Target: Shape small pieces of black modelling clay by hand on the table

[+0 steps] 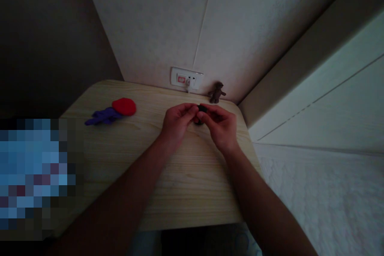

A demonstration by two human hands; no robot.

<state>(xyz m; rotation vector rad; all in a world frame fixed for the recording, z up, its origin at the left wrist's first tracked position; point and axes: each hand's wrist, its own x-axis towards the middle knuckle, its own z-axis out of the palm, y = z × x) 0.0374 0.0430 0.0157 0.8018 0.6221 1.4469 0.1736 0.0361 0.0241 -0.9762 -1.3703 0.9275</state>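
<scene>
Over the far part of the wooden table, my left hand (177,123) and my right hand (222,126) meet fingertip to fingertip. Between them is a small black lump (202,108), pinched by the thumbs and fingers of both. The fingers cover much of the lump, so its full shape is hidden. Just behind my right hand, a small dark brown bear figure (216,93) stands upright near the wall. Off to the left of my left hand lie a flat red rounded piece (124,106) and a purple, uneven piece (104,116), touching each other.
The pale wooden table (186,184) has rounded far corners and meets the wall. A wall socket (181,78) with a plug (188,83) in it sits just above the far edge. A pale quilted surface (324,196) lies right of the table. A blurred-out blue patch covers the left.
</scene>
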